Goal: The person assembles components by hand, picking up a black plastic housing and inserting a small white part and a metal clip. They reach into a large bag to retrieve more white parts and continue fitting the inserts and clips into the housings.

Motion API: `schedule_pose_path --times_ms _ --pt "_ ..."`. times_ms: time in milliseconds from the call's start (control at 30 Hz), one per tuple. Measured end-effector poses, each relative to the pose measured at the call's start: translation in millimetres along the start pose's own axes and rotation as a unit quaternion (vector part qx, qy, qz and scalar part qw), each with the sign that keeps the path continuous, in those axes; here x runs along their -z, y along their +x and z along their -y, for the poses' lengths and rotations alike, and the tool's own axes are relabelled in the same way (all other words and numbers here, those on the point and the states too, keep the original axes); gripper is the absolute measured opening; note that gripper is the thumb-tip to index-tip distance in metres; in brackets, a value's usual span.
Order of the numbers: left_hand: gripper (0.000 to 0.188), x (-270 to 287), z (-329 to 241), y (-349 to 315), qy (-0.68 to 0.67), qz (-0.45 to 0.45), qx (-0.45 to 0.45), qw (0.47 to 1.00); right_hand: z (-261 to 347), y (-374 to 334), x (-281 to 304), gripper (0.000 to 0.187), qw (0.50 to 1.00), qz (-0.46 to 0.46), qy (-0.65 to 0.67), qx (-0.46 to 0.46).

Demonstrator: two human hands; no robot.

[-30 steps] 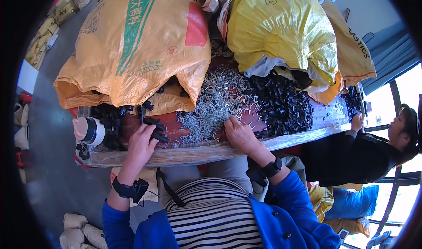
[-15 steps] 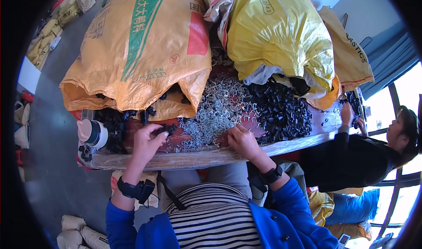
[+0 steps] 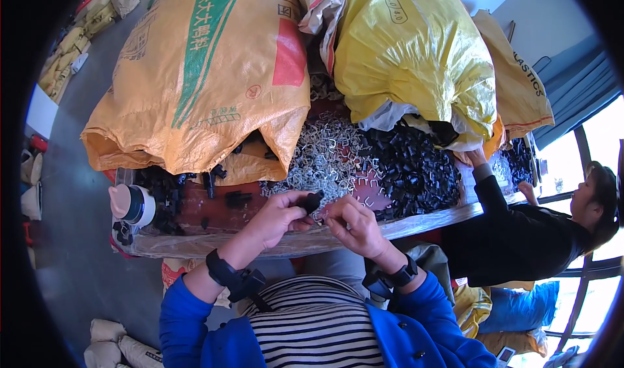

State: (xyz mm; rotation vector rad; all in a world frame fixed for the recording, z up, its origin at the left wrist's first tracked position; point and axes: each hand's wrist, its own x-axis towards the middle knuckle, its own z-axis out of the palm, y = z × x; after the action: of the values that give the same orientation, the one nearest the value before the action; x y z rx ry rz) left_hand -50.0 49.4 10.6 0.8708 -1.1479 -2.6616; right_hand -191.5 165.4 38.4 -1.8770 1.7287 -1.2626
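- Currently the left hand (image 3: 286, 213) pinches a black part (image 3: 312, 203) between thumb and fingers, raised above the near edge of the clip pile.
- The right hand (image 3: 359, 226) is just beside it, fingers curled; I cannot tell whether its fingertips pinch something small.
- Judging by this pose, the step in hand is two-handed work on that black part; the next move seems to call for a steady left pinch and fine alignment of the right fingertips.
- On the tabletop (image 3: 200, 207), loose metal clips (image 3: 325, 157) are heaped in the middle, with small black pieces (image 3: 416, 165) to their right.
- Another dark part (image 3: 238, 200) lies left of the clips, apart from the hands.
- The orange sack (image 3: 218, 76) has its mouth toward the person, black parts showing inside.
- The yellow sack (image 3: 416, 56) has a pale liner (image 3: 385, 116) at its mouth, with something dark within.
- At far left, a cup (image 3: 135, 204) wears a pink lid; its contents are hidden.
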Motion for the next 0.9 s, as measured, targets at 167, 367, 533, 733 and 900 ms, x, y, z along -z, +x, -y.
schedule_pose_path --times_ms 167,367,533,733,900 --pt "0.034 -13.0 -5.1 -5.1 -0.071 0.077 0.012 0.994 3.5 2.6 -1.4 0.011 0.997 -0.010 -0.060 0.044" --pt "0.032 -14.4 -1.8 -10.4 -0.064 0.093 0.006 0.994 5.3 0.6 0.2 0.012 0.993 -0.006 -0.105 0.048" --pt "0.031 -13.2 4.3 -13.0 0.002 0.095 -0.006 0.995 8.3 0.5 2.7 0.013 0.988 0.019 -0.129 0.076" --pt "0.030 -16.1 7.8 -15.8 0.058 0.105 -0.035 0.992 15.3 -1.3 7.1 0.013 0.982 0.093 -0.155 0.053" --pt "0.030 -14.0 5.7 -14.7 0.071 0.128 -0.033 0.989 21.5 -3.0 3.7 0.009 0.982 0.079 -0.170 0.008"
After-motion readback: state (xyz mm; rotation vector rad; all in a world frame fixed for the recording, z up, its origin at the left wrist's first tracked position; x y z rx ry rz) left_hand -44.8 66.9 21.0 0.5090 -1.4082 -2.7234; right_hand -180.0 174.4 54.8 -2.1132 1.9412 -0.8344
